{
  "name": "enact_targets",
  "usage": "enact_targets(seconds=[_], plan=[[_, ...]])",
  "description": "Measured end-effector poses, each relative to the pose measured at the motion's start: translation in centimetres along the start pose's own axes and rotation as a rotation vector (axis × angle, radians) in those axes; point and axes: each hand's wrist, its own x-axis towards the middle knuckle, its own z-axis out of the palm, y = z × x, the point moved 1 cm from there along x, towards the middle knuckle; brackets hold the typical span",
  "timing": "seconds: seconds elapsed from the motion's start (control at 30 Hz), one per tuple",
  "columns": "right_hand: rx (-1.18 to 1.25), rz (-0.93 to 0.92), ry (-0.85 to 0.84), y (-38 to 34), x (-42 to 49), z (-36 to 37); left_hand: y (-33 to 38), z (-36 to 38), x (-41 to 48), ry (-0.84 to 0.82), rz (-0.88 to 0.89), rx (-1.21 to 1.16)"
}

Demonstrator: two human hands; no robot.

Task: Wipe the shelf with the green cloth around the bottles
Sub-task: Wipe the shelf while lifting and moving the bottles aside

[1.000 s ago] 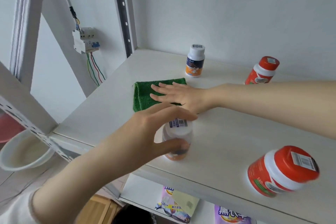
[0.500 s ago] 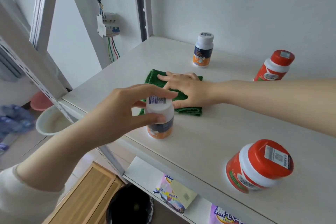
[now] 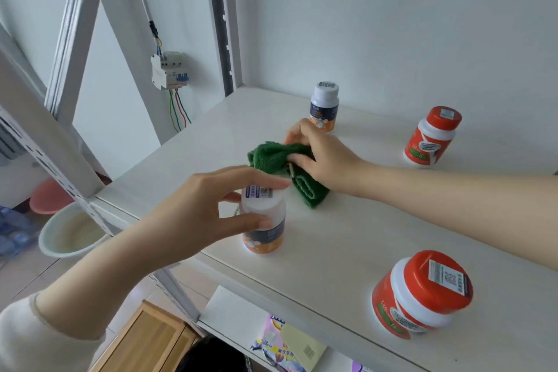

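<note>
The white shelf carries several bottles. My left hand grips the white cap of a white-and-orange bottle standing near the front edge. Just behind it, my right hand bunches the green cloth up off the shelf, one end still resting on the surface. A second white-capped bottle stands at the back. A red-capped bottle stands at the back right. A wide red-capped jar sits at the front right.
A shelf post rises at the back left corner, with a breaker box and wires on the wall beside it. Below left sit a pale basin and a wooden box. Packets lie on the lower shelf.
My right hand went from lying flat on the spread cloth to gathering it into a bunch. My left hand keeps hold of the front bottle. The camera has swung to the left.
</note>
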Motion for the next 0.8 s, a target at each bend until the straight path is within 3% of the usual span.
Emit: enact_targets(seconds=[0.13, 0.23, 0.37, 0.6, 0.8], plan=[[-0.107, 0.149, 0.283, 0.2, -0.8, -3.3, -0.4, -0.5, 0.5, -0.004, 0.030, 0.012], [-0.335, 0.296, 0.318, 2.2, -1.0, -4.6, -0.7, -0.9, 1.1, 0.010, 0.021, 0.011], [-0.445, 0.472, 0.052, 5.1, -1.3, -3.6, -1.0, -1.7, 1.4, 0.030, 0.005, -0.025], [-0.608, 0.349, -0.313, 4.1, -0.6, -2.5, -2.0, -3.7, 1.4, 0.124, -0.012, -0.109], [-0.540, 0.266, -0.552, 0.4, -0.7, 0.3, -2.5, -4.3, 1.5, 0.125, 0.008, -0.139]])
